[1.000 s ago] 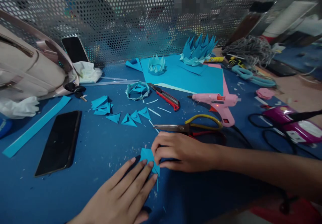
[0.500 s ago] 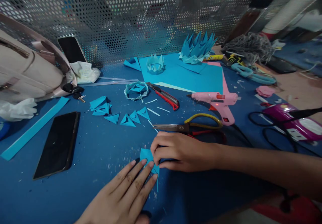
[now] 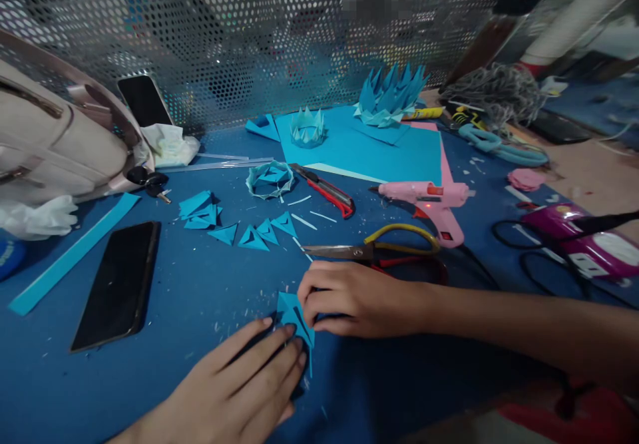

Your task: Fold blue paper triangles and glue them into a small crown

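Note:
A small folded piece of blue paper [image 3: 294, 314] lies on the blue tabletop near the front. My right hand [image 3: 349, 301] is closed, with its fingers bent down on the paper's right edge and their tips partly hidden. From the lower left, my left hand [image 3: 244, 381] reaches in with fingers stretched out, the tips at the paper's lower left edge. Scissors [image 3: 367, 251] with yellow and red handles lie just beyond my right hand. Several folded blue triangles [image 3: 254, 236] are spread out past the paper, close to a blue paper ring [image 3: 271, 179].
A box cutter [image 3: 329, 194] and a pink glue gun [image 3: 424, 194] with its cord lie farther back. Two spiky paper crowns, one small [image 3: 307, 130] and one large [image 3: 389, 101], stand on blue sheets [image 3: 349, 151]. Leftward are a phone [image 3: 117, 287], a paper strip [image 3: 74, 254] and a bag [image 3: 54, 124].
My left hand has drawn back a little to the lower left, its fingers less flat, so more of the folded paper shows. My right hand stays in nearly the same place.

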Demonstrator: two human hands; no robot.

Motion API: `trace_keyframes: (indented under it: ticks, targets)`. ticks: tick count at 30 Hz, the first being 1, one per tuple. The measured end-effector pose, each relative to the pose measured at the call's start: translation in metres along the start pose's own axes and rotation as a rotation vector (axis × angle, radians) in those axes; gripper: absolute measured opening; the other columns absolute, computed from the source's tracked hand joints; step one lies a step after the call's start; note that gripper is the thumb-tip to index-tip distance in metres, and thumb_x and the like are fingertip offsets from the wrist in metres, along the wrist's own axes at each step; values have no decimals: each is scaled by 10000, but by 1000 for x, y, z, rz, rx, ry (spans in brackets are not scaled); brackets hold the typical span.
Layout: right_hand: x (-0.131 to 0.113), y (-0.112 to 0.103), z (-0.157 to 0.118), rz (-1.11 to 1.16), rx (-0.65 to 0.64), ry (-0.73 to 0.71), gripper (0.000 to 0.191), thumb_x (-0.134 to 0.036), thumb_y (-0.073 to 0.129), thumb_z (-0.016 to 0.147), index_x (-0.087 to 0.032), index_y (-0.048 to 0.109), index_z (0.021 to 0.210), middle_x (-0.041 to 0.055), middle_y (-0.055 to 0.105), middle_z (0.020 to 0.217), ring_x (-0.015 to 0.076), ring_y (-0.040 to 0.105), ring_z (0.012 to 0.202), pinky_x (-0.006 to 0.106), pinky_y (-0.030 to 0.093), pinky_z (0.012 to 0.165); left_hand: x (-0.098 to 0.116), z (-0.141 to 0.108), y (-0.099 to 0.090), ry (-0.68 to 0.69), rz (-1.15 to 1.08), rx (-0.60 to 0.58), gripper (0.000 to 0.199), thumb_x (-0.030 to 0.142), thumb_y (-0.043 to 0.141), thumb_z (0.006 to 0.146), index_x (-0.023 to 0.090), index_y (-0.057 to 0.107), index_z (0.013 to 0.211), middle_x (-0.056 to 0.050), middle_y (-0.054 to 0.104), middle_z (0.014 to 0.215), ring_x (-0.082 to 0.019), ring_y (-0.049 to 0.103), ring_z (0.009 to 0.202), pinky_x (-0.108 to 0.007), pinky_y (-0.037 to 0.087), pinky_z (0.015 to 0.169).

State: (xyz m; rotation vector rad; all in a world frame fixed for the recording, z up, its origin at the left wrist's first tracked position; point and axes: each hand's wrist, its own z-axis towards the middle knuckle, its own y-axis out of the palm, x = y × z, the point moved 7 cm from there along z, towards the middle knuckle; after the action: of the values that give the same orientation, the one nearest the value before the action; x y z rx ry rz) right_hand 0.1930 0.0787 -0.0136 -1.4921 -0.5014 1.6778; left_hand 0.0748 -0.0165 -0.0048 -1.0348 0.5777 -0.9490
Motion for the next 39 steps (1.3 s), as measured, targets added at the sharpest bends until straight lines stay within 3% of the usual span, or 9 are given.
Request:
trace_keyframes:
  ticks: [3,8,14,23,30,39]
  targets:
    - [0,0,-1,-6,-4,3,91,-185,586,966,-146,664,942,69,636,1014,157,563,958,264,443,862,4,-3,0,132,90,-118,319,346,519,1022,143,682,1207,-16,697,1247,-166,597,1207,-380,185,1250]
    - [0,1,-2,-9,7,-8,94,-192,585,968,-145,665,951,68,633,1015,157,559,962,263,448,862,3,-8,-3,346,148,-262,470,445,509,1003,107,610,1313,-92,579,1410,-238,485,1350,-371,308,1202]
    - [0,2,-4,-30,10,-20,115,-222,570,983,-146,656,984,77,634,1029,159,558,968,275,453,874,-8,-5,-2,322,104,-314,562,492,461,1009,86,528,1392,-121,477,1497,-268,395,1417,-439,242,1223]
    - [0,1,-4,-15,30,-23,109,-212,591,969,-141,670,997,78,628,1032,160,560,980,269,449,875,-12,-4,4,309,122,-353,713,623,321,992,77,498,1415,-133,439,1522,-297,436,1384,-491,197,1220]
    - [1,2,-4,-21,26,-6,104,-214,592,968,-143,651,1014,80,631,1033,163,551,976,269,445,874,-13,-1,5,289,117,-373,726,636,356,978,73,499,1414,-152,404,1541,-310,397,1407,-481,177,1219]
    - [0,2,-3,-32,19,-6,112,-217,596,966,-132,647,1018,80,627,1039,169,545,972,268,435,881,-16,-6,6,236,87,-367,725,662,392,953,120,504,1420,-98,450,1519,-307,450,1347,-472,162,1219]
